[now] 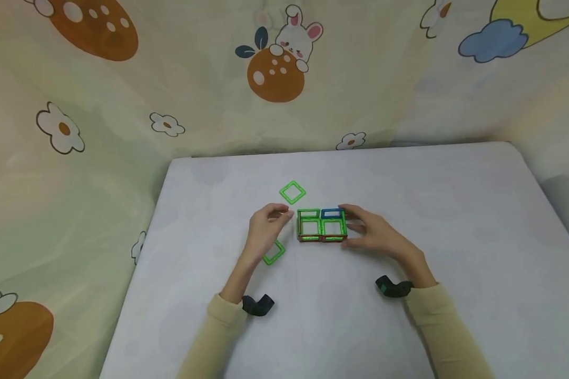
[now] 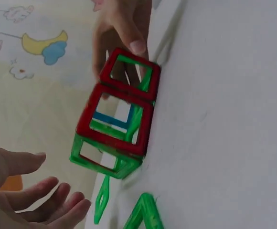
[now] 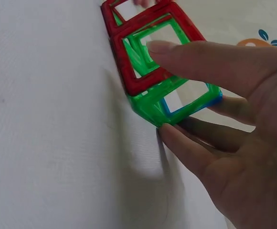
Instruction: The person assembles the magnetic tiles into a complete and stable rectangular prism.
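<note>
A box of magnetic tiles [image 1: 321, 227] stands on the white table, with green frames, a red front and one blue frame at the back right. My right hand [image 1: 370, 229] grips its right end. In the right wrist view, the thumb lies across a red front tile [image 3: 122, 62] and the other fingers reach round the side and back. Just left of the box is my left hand [image 1: 267, 226], its fingers loosely bent and nothing between them. In the left wrist view, a gap shows between those fingers and the green end tile [image 2: 95, 166].
One loose green square tile [image 1: 298, 198] lies behind the box. Another green tile [image 1: 277, 257] is partly covered by my left hand. Black wrist cameras [image 1: 258, 305] sit on both forearms. A patterned cloth [image 1: 208, 95] hangs beyond the table's back edge.
</note>
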`<action>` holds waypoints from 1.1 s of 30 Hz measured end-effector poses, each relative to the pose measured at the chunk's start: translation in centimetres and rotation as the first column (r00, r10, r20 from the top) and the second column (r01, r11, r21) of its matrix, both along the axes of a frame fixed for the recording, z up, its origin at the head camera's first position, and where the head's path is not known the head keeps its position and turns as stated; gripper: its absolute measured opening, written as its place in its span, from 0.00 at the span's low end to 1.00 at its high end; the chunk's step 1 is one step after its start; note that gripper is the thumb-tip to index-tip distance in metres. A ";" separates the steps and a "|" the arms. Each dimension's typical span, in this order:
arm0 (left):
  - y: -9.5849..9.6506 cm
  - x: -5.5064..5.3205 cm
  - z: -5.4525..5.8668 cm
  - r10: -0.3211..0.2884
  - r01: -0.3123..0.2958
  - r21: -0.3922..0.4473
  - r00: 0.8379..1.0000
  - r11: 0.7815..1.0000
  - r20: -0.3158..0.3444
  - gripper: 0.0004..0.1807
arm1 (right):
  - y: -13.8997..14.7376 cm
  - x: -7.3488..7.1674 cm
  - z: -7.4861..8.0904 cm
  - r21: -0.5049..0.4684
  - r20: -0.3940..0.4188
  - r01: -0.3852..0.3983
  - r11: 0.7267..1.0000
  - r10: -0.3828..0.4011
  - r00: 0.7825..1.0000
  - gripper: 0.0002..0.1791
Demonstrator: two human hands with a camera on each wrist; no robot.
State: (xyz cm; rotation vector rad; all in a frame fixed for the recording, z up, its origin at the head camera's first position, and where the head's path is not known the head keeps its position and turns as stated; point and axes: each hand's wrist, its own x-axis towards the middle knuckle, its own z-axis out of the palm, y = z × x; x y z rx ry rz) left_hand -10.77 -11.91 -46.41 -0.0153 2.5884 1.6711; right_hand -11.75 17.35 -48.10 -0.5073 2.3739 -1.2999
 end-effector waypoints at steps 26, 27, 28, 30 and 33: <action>1.3 -7.0 -2.9 -0.273 0.188 -0.530 0.958 0.827 -0.085 0.24 | 0.0 0.1 0.1 0.016 -0.008 -0.003 1.000 0.003 1.000 0.48; 1.4 -7.0 -2.8 -0.273 0.186 -0.529 0.958 0.828 -0.090 0.24 | 0.0 0.1 0.1 0.014 -0.011 -0.001 1.000 0.001 1.000 0.48; 1.4 -7.0 -2.8 -0.274 0.185 -0.529 0.957 0.828 -0.095 0.23 | 0.0 0.1 0.2 0.008 -0.013 0.002 1.000 -0.002 1.000 0.48; 1.5 -7.0 -2.6 -0.279 0.185 -0.532 0.955 0.826 -0.101 0.23 | 0.1 0.1 0.2 0.004 -0.020 0.009 1.000 -0.009 1.000 0.48; 1.6 -6.9 -2.3 -0.286 0.192 -0.538 0.953 0.821 -0.096 0.24 | 0.2 0.0 0.4 0.000 -0.026 0.017 1.000 -0.017 1.000 0.47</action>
